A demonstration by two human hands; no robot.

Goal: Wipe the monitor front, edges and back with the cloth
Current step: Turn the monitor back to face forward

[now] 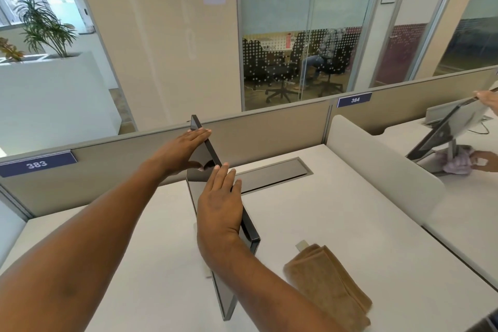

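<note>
On the tabletop (350,210) straight ahead of me stands the monitor (225,294), seen almost edge-on from above. Its long axis runs away from me, from the near corner low in my view to the far corner up by the partition (269,127). The glossy dark face points to my left, since I can see a reflection in it. The other side faces right, toward the cloth (328,286).

My left hand (186,149) lies flat against that glossy face near the far upper corner, fingers straight and gripping nothing. My right hand (219,207) is also flat with its fingers extended, pressed against the top edge nearer to me. I judge the two palms are steadying or swivelling the panel, not cleaning it.

The cloth sits folded on the tabletop just right of the monitor's near end, apart from both hands. No wiping is under way at this moment. I cannot tell from the surfaces whether the front, edges or back have been cleaned. The cloth has to be picked up before any further wiping.
</note>
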